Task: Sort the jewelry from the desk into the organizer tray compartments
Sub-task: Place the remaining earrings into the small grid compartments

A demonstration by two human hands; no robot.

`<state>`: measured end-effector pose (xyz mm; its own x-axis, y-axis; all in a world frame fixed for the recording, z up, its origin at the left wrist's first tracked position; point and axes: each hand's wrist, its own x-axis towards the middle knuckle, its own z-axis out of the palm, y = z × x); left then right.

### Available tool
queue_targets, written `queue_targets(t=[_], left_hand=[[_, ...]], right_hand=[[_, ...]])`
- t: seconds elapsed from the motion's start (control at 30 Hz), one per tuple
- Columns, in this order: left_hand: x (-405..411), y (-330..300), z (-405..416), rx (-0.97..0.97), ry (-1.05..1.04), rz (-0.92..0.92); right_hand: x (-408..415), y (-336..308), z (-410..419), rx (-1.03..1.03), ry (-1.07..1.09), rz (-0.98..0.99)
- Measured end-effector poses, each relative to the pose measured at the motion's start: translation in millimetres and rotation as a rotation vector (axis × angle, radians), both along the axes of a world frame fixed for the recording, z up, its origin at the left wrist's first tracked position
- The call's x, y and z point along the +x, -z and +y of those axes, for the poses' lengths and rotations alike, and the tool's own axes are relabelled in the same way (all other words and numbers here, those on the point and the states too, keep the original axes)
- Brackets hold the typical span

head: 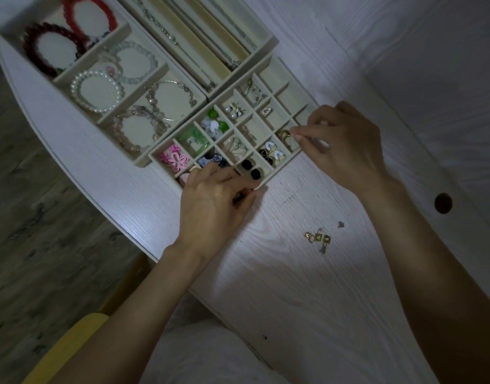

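Right hand (346, 142) pinches a gold earring (284, 135) over a compartment at the earring tray's (266, 180) near-right edge. Left hand (216, 195), fingers curled, steadies the tray's near rim. Remaining gold earrings (318, 239) lie on the table (307, 300) near its front, nearer the right hand.

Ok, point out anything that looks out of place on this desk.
A small cluster of gold earrings lies loose on the bare desk, well short of the earring tray, not yet sorted. A tiny dark scrap sits just beside them. Everything else sits in compartments.
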<state>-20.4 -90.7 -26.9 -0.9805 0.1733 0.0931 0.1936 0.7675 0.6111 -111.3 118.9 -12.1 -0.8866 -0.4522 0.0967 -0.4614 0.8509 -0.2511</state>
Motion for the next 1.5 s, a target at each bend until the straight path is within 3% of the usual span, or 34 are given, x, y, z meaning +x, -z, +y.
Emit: queue_targets(t=[0.17, 0.43, 0.7, 1.1, 1.27, 1.37, 1.5], left_hand=[[1, 3, 0, 0.003, -0.012, -0.007], [0, 1, 0, -0.002, -0.002, -0.029], [1, 3, 0, -0.025, -0.009, -0.026], [1, 4, -1, -0.019, 0.002, -0.01], [2, 3, -1, -0.031, 0.01, -0.011], [1, 2, -3, -0.048, 0.024, -0.027], [-2, 1, -4, -0.082, 0.068, -0.012]], right_hand=[[-6, -6, 19, 0.142, -0.197, -0.003], [-11, 4, -5, -0.091, 0.017, -0.139], [-36, -10, -13, 0.025, -0.135, -0.333], [-34, -12, -11, 0.026, -0.105, -0.295], [-4, -28, 5, -0.123, 0.173, -0.221], [51, -29, 21, -0.313, 0.379, -0.119], [129, -10, 36, -0.396, 0.603, -0.304]])
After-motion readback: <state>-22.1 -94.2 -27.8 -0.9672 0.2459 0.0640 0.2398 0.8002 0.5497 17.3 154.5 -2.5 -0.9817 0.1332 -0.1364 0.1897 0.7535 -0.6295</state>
